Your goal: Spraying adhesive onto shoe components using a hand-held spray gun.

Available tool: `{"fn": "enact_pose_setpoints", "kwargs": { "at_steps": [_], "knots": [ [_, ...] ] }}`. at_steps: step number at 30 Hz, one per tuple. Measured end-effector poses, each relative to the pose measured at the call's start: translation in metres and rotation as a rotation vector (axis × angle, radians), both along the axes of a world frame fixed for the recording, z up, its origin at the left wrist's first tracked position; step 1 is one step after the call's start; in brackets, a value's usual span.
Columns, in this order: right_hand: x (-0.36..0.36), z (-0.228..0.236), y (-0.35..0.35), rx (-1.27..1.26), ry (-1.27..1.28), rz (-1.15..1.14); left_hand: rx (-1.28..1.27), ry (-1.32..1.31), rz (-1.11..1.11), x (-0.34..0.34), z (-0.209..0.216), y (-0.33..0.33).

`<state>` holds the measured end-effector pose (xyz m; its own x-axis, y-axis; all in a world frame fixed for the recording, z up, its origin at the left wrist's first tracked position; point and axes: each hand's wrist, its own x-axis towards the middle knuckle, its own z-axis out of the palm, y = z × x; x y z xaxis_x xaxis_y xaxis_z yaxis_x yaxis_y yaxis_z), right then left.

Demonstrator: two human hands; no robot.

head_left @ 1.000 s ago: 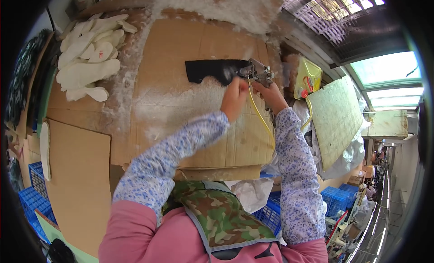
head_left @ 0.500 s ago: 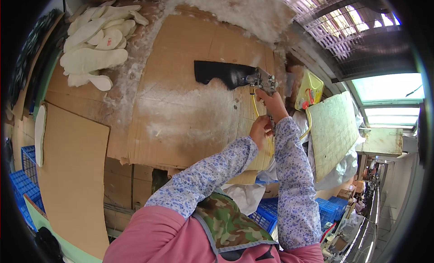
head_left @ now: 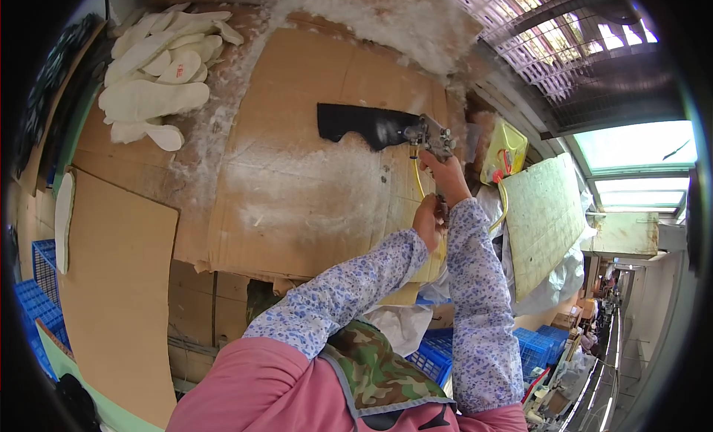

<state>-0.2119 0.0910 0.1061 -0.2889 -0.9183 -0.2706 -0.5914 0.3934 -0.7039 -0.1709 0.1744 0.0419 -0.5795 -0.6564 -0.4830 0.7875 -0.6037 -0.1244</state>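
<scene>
In my right hand (head_left: 448,177) is a metal spray gun (head_left: 431,138), gripped with closed fingers, its head pointing left. My left hand (head_left: 428,222) is just below, fingers curled in at the lower end of the gun's handle; exactly what they pinch is partly hidden. A thin yellow hose (head_left: 418,176) runs down from the gun past the left hand. A flat black piece of material (head_left: 358,124) with a curved notch lies left of the gun, its right end beside the nozzle and lightly whitened. Cardboard (head_left: 297,176) lies beneath, coated with pale residue.
White insoles (head_left: 154,101) are heaped at the far left. To the right stand a yellow container (head_left: 506,151) and a stained board (head_left: 546,216). A brown sheet (head_left: 115,283) leans at the near left, by blue crates (head_left: 37,306). Whitish fibres (head_left: 386,20) cover the back.
My left hand has turned slightly and its fingers have drawn in near the handle's lower end. The spray gun and black piece stay almost in place; the view has shifted a little.
</scene>
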Motion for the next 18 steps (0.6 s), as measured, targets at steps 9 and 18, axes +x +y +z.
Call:
{"fn": "enact_pose_setpoints", "kwargs": {
  "at_steps": [9, 18],
  "knots": [
    [0.000, -0.010, 0.001, -0.035, 0.078, 0.053, -0.116, -0.122, -0.074, 0.020, -0.001, 0.003],
    [-0.001, -0.004, 0.001, -0.008, -0.028, 0.012, -0.163, -0.105, -0.104, 0.038, 0.004, 0.003]
  ]
}}
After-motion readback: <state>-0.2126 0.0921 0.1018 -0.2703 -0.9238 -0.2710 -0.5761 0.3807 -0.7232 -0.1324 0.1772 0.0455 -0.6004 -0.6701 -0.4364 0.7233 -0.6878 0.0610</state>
